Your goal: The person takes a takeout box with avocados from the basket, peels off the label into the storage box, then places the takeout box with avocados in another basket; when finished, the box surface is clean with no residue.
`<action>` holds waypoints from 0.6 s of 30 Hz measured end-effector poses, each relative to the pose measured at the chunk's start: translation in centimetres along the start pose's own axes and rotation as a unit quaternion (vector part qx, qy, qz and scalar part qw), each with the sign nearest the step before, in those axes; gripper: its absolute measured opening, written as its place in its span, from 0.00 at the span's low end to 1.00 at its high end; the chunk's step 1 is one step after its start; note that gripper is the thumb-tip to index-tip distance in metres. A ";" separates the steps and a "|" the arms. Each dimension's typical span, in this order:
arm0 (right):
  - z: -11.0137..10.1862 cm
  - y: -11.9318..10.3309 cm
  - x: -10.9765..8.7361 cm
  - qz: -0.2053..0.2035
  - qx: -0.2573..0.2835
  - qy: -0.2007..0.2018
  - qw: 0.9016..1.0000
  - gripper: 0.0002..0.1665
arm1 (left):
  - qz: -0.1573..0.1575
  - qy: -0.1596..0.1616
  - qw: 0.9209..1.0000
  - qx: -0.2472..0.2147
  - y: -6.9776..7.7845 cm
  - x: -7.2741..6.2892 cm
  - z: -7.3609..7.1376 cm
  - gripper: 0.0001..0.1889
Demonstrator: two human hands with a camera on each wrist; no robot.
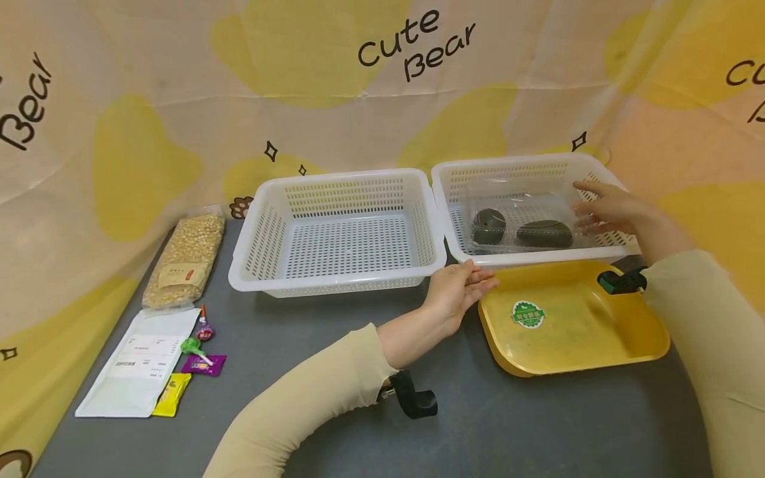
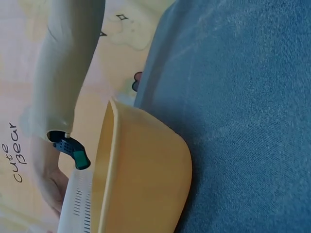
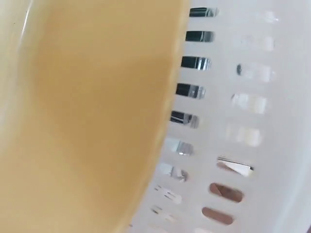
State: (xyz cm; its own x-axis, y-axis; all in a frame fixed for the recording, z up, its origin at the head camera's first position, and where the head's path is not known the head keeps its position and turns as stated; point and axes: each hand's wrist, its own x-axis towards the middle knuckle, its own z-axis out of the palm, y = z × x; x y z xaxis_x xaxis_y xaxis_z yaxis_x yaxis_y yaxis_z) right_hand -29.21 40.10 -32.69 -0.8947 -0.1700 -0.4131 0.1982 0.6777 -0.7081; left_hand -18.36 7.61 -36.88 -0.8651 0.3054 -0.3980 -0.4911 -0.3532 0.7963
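My right hand (image 1: 612, 209) reaches into the right white basket (image 1: 603, 252), its fingers spread and slightly blurred at the right end of a clear plastic box (image 1: 514, 192). Two dark green lumps, one rounder (image 1: 489, 226) and one longer (image 1: 544, 234), show through the box's near side. My left hand (image 1: 451, 292) has its fingers extended, tips right at the left rim of a yellow basin (image 1: 568, 362) and just below the basket's front edge. In the right wrist view the yellow basin (image 3: 97, 97) and the slotted basket wall (image 3: 223, 121) hide the right hand's fingers.
A second white basket (image 1: 335, 279) stands left of the first. Farther left lie a bag of pale grains (image 1: 191, 249), a white pouch (image 1: 137, 362), lollipops (image 1: 204, 330) and purple (image 1: 204, 364) and yellow (image 1: 172, 394) wrapped sweets. A printed cloth (image 1: 335, 119) hangs behind the dark table.
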 end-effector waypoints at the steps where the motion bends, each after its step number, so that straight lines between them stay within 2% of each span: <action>1: 0.1 -0.1 0.1 -0.003 -0.003 -0.001 1.000 0.42 | 0.000 0.000 1.000 -0.001 0.0 0.0 0.0 0.19; 7: 0.8 -0.8 0.6 -0.031 -0.022 0.000 0.999 0.39 | 0.001 -0.009 1.000 0.006 -0.1 0.4 0.0 0.20; 12: 0.9 -1.5 0.3 -0.020 -0.074 0.027 0.997 0.39 | -0.005 -0.022 1.000 0.007 -0.1 0.4 -0.2 0.19; 15: 0.7 -2.1 -0.5 -0.014 -0.129 0.081 0.988 0.42 | -0.019 -0.045 0.999 0.024 0.2 -0.4 -0.8 0.19; 18: 1.0 -3.1 -1.5 -0.036 -0.159 0.171 0.972 0.42 | -0.025 -0.083 0.994 0.072 0.9 -1.8 -1.9 0.19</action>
State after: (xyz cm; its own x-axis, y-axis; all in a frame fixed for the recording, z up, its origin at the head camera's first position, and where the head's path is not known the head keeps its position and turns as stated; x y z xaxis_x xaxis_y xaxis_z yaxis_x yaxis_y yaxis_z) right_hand -28.12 37.55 -30.45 -0.9933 -0.0143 -0.1151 0.0446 0.8687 -0.4933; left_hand -17.45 5.05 -36.29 -0.8051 0.4652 -0.3678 -0.5028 -0.2066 0.8393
